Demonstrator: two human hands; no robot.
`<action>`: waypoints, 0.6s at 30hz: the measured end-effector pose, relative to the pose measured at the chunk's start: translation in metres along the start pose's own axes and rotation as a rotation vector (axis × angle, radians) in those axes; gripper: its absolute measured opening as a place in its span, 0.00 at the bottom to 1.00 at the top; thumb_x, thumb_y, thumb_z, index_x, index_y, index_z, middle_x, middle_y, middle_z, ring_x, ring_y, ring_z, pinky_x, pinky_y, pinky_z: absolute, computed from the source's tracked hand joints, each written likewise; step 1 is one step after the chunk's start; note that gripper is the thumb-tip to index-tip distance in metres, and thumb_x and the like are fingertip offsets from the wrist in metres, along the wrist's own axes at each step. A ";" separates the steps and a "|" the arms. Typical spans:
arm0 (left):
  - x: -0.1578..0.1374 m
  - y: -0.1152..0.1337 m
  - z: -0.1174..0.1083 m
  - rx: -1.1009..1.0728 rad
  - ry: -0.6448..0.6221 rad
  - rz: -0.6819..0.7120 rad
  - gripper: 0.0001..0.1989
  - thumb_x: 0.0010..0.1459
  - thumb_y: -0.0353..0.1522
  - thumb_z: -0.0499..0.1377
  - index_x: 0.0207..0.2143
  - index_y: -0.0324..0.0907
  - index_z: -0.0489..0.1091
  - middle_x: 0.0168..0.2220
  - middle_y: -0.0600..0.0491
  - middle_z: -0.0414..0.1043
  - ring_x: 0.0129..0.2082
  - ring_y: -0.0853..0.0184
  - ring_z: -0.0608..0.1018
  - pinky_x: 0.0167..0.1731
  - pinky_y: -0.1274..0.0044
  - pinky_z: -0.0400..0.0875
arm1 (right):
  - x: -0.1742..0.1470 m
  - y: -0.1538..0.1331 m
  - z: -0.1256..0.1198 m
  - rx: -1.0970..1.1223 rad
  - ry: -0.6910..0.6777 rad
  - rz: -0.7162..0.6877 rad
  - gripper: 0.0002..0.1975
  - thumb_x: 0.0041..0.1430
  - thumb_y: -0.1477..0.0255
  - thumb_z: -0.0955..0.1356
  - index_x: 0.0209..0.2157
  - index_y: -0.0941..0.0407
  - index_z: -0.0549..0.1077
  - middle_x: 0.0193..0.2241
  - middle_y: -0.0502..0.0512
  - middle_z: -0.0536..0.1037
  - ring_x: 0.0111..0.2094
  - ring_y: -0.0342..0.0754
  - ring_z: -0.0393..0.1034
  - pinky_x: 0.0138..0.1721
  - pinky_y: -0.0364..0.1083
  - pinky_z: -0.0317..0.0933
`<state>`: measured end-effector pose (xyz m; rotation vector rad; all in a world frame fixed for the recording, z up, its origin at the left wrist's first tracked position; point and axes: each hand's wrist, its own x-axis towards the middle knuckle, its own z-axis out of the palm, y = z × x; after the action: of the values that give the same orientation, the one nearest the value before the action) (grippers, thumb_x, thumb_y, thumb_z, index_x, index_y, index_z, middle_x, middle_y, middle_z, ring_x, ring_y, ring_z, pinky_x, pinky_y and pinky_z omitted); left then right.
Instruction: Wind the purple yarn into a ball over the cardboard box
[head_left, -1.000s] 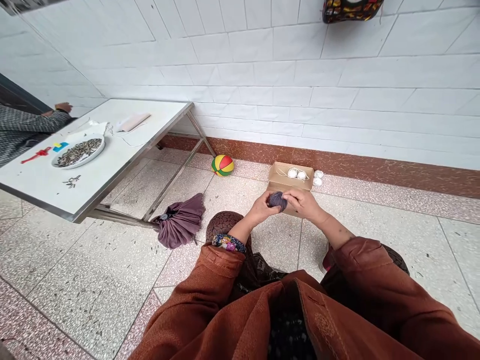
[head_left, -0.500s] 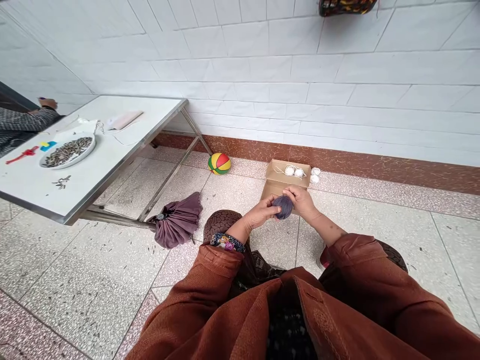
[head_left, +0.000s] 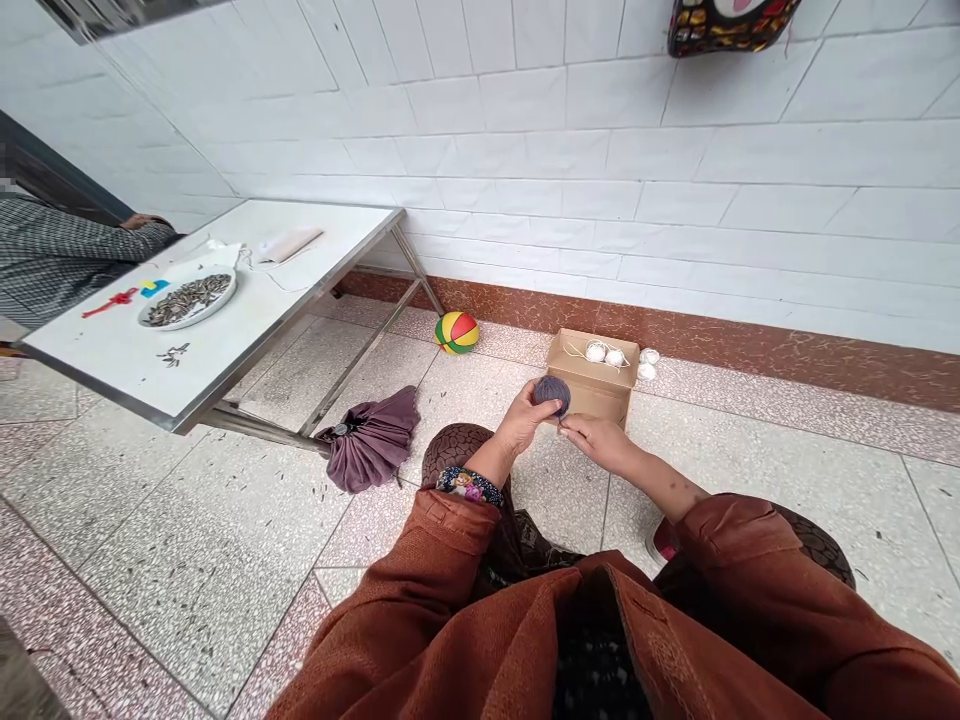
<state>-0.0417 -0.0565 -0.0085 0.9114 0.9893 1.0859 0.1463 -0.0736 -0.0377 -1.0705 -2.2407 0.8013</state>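
Observation:
A dark grey-purple ball of yarn (head_left: 551,396) sits in my left hand (head_left: 523,418), its thumb pressed across the front and the fingers wrapped behind. Just below and to the right of the ball, my right hand (head_left: 598,442) is closed in a pinch at the ball's lower edge. What it pinches looks like the yarn's strand, though that is too thin to see clearly. Beyond both hands an open cardboard box (head_left: 600,402) rests on the floor, with white yarn balls (head_left: 604,353) in its far part. More white balls (head_left: 648,364) lie beside the box on its right.
On the left stands a white table (head_left: 225,345) bearing a plate of sunflower seeds (head_left: 187,300). A purple folded cloth bag (head_left: 373,440) lies by the table's leg. A striped ball (head_left: 457,333) rests near the wall. Another person's checked sleeve (head_left: 75,240) shows at far left.
My right hand has moved from the ball's upper right side down to its lower edge. The ball is tilted higher in my left hand. The view has shifted slightly left.

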 end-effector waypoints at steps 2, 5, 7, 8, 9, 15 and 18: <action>0.001 -0.002 -0.001 0.196 0.031 0.062 0.29 0.44 0.36 0.72 0.48 0.40 0.69 0.42 0.51 0.74 0.44 0.63 0.75 0.50 0.68 0.70 | 0.000 -0.010 -0.007 0.067 -0.002 -0.058 0.16 0.73 0.60 0.61 0.38 0.52 0.76 0.37 0.56 0.81 0.40 0.52 0.76 0.44 0.50 0.68; -0.002 -0.008 0.001 0.360 -0.064 0.045 0.29 0.48 0.39 0.70 0.51 0.40 0.68 0.42 0.50 0.73 0.42 0.62 0.75 0.46 0.68 0.73 | 0.004 -0.019 -0.021 0.173 0.096 -0.043 0.18 0.73 0.58 0.60 0.37 0.53 0.75 0.34 0.55 0.80 0.38 0.51 0.75 0.43 0.49 0.68; -0.006 -0.014 0.004 0.309 -0.164 -0.012 0.31 0.52 0.43 0.67 0.54 0.40 0.65 0.44 0.48 0.72 0.40 0.63 0.75 0.38 0.71 0.74 | 0.007 -0.020 -0.029 0.215 0.168 0.004 0.20 0.74 0.57 0.60 0.35 0.53 0.74 0.31 0.54 0.78 0.34 0.50 0.74 0.40 0.48 0.67; -0.007 -0.017 0.005 0.264 -0.205 -0.035 0.31 0.54 0.45 0.66 0.55 0.41 0.63 0.44 0.48 0.72 0.39 0.64 0.76 0.34 0.73 0.73 | 0.008 -0.019 -0.031 0.223 0.201 0.024 0.20 0.73 0.57 0.60 0.34 0.53 0.74 0.30 0.53 0.78 0.33 0.49 0.73 0.38 0.47 0.66; -0.009 -0.021 0.007 0.223 -0.233 -0.050 0.32 0.54 0.46 0.64 0.56 0.41 0.62 0.44 0.48 0.71 0.38 0.65 0.76 0.32 0.75 0.71 | 0.010 -0.018 -0.034 0.223 0.231 0.036 0.20 0.73 0.57 0.60 0.34 0.53 0.74 0.29 0.53 0.77 0.32 0.49 0.72 0.38 0.47 0.66; -0.014 -0.030 0.013 0.100 -0.283 -0.115 0.33 0.54 0.44 0.63 0.60 0.44 0.60 0.42 0.51 0.71 0.30 0.69 0.75 0.27 0.79 0.63 | 0.014 -0.013 -0.037 0.192 0.369 0.052 0.17 0.68 0.57 0.66 0.31 0.52 0.77 0.30 0.55 0.78 0.35 0.52 0.72 0.40 0.50 0.67; -0.018 -0.024 0.016 0.025 -0.326 -0.139 0.40 0.52 0.42 0.64 0.66 0.50 0.56 0.47 0.51 0.71 0.31 0.69 0.75 0.27 0.78 0.63 | 0.015 -0.011 -0.038 0.223 0.433 0.094 0.15 0.65 0.57 0.69 0.30 0.52 0.78 0.30 0.55 0.79 0.34 0.51 0.72 0.39 0.50 0.66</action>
<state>-0.0230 -0.0806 -0.0230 0.9890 0.7836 0.7792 0.1577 -0.0565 -0.0013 -1.1234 -1.7107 0.7522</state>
